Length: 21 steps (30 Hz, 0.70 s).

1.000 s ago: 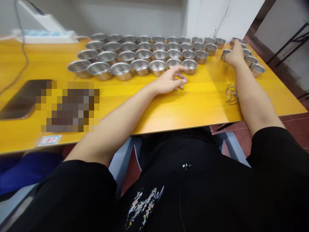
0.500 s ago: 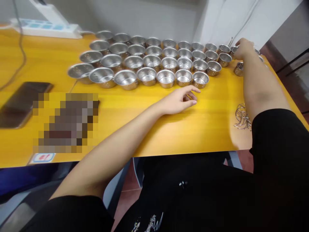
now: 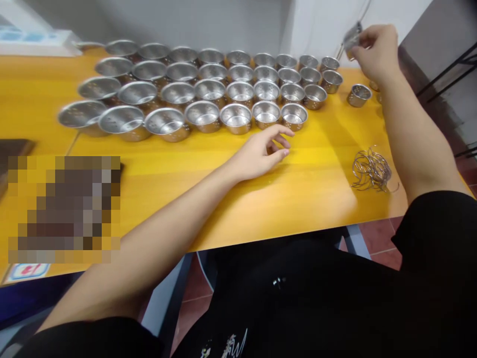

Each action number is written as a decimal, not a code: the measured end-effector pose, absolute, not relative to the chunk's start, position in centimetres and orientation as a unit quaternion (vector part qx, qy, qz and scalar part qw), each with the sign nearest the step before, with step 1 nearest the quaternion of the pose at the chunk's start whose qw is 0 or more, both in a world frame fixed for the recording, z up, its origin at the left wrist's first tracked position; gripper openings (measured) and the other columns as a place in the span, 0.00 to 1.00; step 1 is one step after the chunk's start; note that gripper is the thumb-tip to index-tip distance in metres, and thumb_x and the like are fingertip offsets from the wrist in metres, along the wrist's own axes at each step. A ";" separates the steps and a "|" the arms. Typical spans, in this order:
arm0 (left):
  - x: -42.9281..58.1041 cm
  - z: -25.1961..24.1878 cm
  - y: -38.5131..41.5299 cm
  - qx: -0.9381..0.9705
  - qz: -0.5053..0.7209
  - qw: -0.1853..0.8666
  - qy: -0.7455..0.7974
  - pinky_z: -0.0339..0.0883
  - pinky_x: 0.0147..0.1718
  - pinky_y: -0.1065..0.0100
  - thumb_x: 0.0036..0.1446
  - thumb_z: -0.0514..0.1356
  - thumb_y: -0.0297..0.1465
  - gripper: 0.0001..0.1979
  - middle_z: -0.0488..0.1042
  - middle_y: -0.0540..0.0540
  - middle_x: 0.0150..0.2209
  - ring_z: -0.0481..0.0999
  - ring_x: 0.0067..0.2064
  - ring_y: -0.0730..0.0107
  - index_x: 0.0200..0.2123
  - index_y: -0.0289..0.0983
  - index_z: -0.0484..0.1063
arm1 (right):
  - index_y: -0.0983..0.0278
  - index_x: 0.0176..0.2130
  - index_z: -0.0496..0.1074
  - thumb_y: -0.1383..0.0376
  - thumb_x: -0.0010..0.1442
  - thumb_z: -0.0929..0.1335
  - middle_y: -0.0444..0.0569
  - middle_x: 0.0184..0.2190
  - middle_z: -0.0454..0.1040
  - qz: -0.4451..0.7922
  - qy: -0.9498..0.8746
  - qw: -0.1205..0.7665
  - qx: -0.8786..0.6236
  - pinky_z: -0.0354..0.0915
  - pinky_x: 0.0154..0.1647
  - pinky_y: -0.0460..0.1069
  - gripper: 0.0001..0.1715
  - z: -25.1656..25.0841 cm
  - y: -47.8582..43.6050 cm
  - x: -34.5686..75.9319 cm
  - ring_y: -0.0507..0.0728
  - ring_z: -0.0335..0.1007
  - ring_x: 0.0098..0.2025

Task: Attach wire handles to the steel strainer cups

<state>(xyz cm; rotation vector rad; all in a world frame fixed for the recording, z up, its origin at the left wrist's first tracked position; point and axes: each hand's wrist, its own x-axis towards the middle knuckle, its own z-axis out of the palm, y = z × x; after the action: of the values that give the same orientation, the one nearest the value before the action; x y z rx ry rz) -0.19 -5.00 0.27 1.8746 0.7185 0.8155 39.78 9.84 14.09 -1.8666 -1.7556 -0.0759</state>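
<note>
A small metal cup (image 3: 352,39) is held up by the right hand (image 3: 375,52) above the far right corner of the yellow table (image 3: 231,209).

The cup is pinched between the fingertips of the right hand and is kept in the air, tilted, clear of the table top and in front of the white wall. The left hand (image 3: 263,151) is laid on the table with the fingers loosely bent and nothing is held in it; its fingertips are found just in front of the nearest row of the perforated metal cups (image 3: 208,92), which are set close together in four rows. A single cup (image 3: 358,94) is placed apart, to the right of these rows and below the raised hand. A pile of wire rings (image 3: 370,171) is seen near the right forearm, close to the front edge.
</note>
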 end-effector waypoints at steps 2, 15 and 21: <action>0.0 0.5 -5.0 0.766 0.356 0.445 0.296 0.83 0.47 0.56 0.71 0.81 0.45 0.41 0.82 0.36 0.72 0.87 0.50 0.53 0.81 0.51 0.74 | 0.70 0.58 0.97 0.78 0.75 0.82 0.56 0.50 0.94 0.072 -0.742 0.266 -0.611 0.72 0.49 0.53 0.15 15.0 3.9 37.9 0.58 0.79 0.43; 0.1 1.1 -3.0 0.840 0.318 0.380 0.219 0.76 0.80 0.41 0.50 0.93 0.46 0.57 0.83 0.34 0.70 0.83 0.74 0.32 0.79 0.46 0.78 | 0.52 0.47 0.92 0.50 0.70 0.87 0.47 0.40 0.88 0.286 -0.855 0.187 -0.391 0.73 0.42 0.58 0.12 8.9 -6.6 31.0 0.64 0.78 0.37; -1.6 1.7 -2.0 0.866 0.285 0.346 0.221 0.78 0.78 0.43 0.50 0.93 0.54 0.62 0.82 0.31 0.74 0.83 0.74 0.31 0.83 0.43 0.78 | 0.60 0.47 0.84 0.68 0.73 0.86 0.58 0.50 0.91 0.003 -0.652 0.253 -0.714 0.77 0.69 0.59 0.11 9.0 2.0 41.1 0.66 0.82 0.58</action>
<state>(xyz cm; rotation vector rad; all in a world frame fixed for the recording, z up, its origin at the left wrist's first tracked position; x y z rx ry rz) -1.64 -1.97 1.66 2.2491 0.5742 0.7389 41.13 1.96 8.97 -1.9415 -1.7730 0.0087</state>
